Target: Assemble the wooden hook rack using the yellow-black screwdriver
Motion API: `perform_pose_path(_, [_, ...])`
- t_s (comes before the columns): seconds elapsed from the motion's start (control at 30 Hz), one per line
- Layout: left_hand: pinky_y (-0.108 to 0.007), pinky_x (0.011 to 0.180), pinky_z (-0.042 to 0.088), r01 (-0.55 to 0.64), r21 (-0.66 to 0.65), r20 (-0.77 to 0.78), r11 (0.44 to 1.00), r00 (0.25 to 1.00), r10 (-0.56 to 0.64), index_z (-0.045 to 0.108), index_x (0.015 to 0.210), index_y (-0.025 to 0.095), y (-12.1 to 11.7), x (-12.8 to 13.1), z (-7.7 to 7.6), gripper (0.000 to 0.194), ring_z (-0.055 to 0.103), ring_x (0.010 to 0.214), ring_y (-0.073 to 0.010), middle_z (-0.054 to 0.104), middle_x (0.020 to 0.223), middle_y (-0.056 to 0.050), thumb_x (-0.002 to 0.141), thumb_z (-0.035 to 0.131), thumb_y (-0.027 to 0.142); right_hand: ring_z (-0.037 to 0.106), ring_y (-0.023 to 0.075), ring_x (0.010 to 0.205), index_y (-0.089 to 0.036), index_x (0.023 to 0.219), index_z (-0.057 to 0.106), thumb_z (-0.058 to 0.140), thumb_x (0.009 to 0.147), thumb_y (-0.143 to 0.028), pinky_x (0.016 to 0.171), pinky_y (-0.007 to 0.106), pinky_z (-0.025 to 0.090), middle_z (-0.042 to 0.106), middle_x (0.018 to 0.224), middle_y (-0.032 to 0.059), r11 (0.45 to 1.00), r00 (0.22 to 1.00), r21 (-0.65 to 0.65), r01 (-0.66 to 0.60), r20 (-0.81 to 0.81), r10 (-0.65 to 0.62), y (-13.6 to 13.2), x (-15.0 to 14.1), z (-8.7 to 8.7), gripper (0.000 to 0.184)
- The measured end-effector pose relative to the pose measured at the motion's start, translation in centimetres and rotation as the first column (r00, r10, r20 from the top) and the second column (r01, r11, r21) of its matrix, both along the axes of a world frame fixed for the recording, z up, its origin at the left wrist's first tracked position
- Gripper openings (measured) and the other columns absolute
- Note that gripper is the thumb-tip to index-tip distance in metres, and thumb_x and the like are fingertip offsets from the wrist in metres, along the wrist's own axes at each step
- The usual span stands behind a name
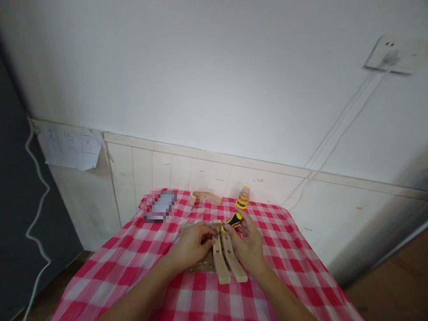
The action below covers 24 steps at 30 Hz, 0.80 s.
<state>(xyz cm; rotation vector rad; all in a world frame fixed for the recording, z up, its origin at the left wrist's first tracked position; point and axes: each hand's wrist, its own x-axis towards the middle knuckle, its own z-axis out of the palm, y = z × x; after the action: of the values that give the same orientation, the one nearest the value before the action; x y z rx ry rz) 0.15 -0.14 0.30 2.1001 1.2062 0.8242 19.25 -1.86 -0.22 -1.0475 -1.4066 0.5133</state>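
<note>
In my right hand (249,243) is a short yellow-and-black screwdriver (233,220), gripped by the handle, its tip pointing down and left. My left hand (195,243) has its fingers closed together beside that tip; what they pinch is too small to tell. Under both hands lie two pale curved wooden pieces side by side, a left one (220,266) and a right one (235,263), with dark round screws or holes along them. A brownish, shiny flat item (200,266) is partly hidden beneath my left hand and the wood.
A red-and-white checked cloth (200,298) covers the table. Toward the back are a blurred phone-like object (162,204), another curved wooden piece (209,197), a small dark thin item (194,208) and a clear-and-yellow bit container (243,197). The wall (207,98) stands directly behind.
</note>
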Motion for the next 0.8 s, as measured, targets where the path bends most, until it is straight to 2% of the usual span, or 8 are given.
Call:
perform_pose_path(0.2, [-0.029,0.07,0.039,-0.007,0.009,-0.042,1.0,0.999,0.008,0.081,0.099,0.026,-0.1,-0.1,0.4,0.022,0.062,0.075,-0.0175,0.072,0.087,-0.002,0.083,0.065,0.022,0.072,0.0199,0.082,-0.025,0.143,0.059,0.073,0.091,-0.037,0.077,0.035,0.06,0.076,0.099,0.0051,1.0,0.998,-0.012,-0.006,0.065,0.007,0.2,0.2,0.1,0.055])
perform_pose_path(0.5, [-0.028,0.07,0.039,0.004,0.008,-0.041,1.0,0.999,-0.004,0.081,0.094,0.024,-0.1,-0.1,0.4,0.018,0.062,0.077,-0.0174,0.07,0.087,-0.002,0.084,0.067,0.021,0.074,0.019,0.089,-0.031,0.154,0.048,0.062,0.097,-0.028,0.083,0.033,0.06,0.077,0.108,0.0035,0.987,0.978,-0.003,-0.159,0.133,0.158,-0.6,-0.1,1.2,0.058])
perform_pose_path(0.67, [-0.028,0.07,0.039,0.011,0.001,-0.029,1.0,1.0,-0.011,0.081,0.095,0.024,-0.1,0.0,0.4,0.019,0.061,0.078,-0.0174,0.07,0.087,-0.002,0.083,0.067,0.02,0.073,0.019,0.087,-0.028,0.132,0.068,0.069,0.092,-0.028,0.08,0.032,0.06,0.077,0.113,0.0051,0.996,0.983,0.031,-0.088,0.167,0.082,-0.6,-0.1,1.6,0.04])
perform_pose_path(0.8, [-0.028,0.069,0.039,0.013,-0.003,-0.027,1.0,1.0,-0.014,0.081,0.094,0.025,-0.1,0.0,0.3,0.02,0.061,0.076,-0.017,0.069,0.085,-0.002,0.083,0.065,0.02,0.071,0.0184,0.077,-0.026,0.124,0.071,0.073,0.088,-0.029,0.071,0.03,0.059,0.077,0.098,0.0031,0.999,0.99,0.032,-0.025,0.139,0.02,-0.5,-0.2,1.6,0.036])
